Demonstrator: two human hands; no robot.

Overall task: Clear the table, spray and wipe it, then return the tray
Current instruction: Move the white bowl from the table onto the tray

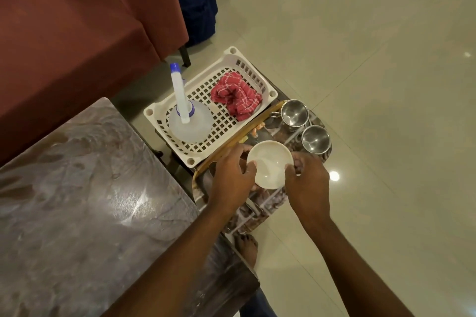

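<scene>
Head view: left hand (231,175) & right hand (306,183) each grip white bowl (270,165) by rim, bowl betw them over tray (260,204). Lower it flat w/ both hands, short of steel cups (315,139) just beyond right hand; release once it's seated.

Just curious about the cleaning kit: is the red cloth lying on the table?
No, the red cloth lies in the white basket, beside the spray bottle.

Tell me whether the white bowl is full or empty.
Empty: the white bowl shows only its bare, glossy inside.
</scene>
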